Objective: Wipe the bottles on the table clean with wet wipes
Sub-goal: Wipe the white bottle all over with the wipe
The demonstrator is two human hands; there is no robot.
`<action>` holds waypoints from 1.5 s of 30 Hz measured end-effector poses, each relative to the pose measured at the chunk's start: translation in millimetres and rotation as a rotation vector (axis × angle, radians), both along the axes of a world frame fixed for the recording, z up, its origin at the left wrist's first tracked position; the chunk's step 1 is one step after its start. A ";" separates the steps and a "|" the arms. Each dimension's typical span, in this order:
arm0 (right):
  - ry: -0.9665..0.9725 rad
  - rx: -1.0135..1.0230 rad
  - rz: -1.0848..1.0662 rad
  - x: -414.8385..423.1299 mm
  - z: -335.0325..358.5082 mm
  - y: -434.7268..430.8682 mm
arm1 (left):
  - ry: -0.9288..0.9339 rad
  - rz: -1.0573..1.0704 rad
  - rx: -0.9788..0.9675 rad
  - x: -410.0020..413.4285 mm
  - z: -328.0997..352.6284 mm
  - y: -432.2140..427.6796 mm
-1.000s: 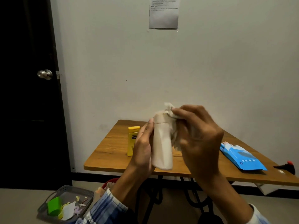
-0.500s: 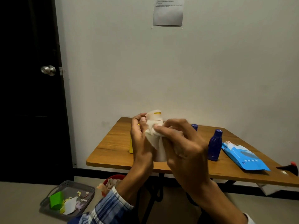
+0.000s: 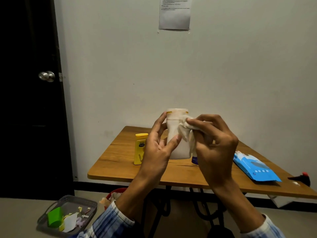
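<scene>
The bottle [image 3: 176,134] is held upright by the left hand [image 3: 157,150]. A wipe [image 3: 187,129] is pinched against its right side by the right hand [image 3: 214,143].

A wooden table [image 3: 120,162] on black metal legs stands against the white wall. On it, near its left end, a yellow bottle [image 3: 139,148] stands upright. Toward the right lies a blue pack of wipes [image 3: 255,167], flat, and beyond that, at the far right edge, a small black thing with a red tip [image 3: 301,178] (too dim to make out). A sliver of a dark blue bottle [image 3: 194,159] shows mid-table.
</scene>
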State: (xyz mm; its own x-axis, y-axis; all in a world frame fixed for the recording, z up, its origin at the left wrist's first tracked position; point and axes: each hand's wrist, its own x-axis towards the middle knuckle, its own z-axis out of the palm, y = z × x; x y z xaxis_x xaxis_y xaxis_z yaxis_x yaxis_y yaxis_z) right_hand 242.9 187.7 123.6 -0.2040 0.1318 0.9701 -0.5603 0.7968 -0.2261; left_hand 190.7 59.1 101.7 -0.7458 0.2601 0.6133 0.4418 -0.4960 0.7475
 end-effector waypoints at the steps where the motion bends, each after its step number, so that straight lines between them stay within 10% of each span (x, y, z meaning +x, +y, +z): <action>1: 0.027 -0.033 -0.005 -0.1 4.2 2.3 | 0.012 0.017 -0.006 0.5 -0.3 0.4; 9: -0.012 0.318 -0.140 -9.5 5.3 -8.1 | 0.062 0.063 0.045 2.9 0.4 -1.6; 14: 0.003 0.117 -0.161 -9.8 12.6 4.1 | 0.033 0.075 0.054 1.8 1.9 -2.1; 18: 0.012 0.451 -0.194 -10.4 0.2 -9.3 | 0.022 0.076 0.060 4.5 -0.2 -1.5; 22: 0.003 0.215 -0.211 -11.4 11.0 -5.4 | 0.023 0.127 0.019 5.7 -2.0 0.4; 26: -0.009 0.537 -0.239 -8.2 9.5 -19.0 | 0.051 0.136 -0.006 6.4 -6.0 1.2; 45: 0.024 0.181 -0.154 -2.4 8.1 -8.7 | -0.027 0.004 0.095 0.1 -0.1 -1.2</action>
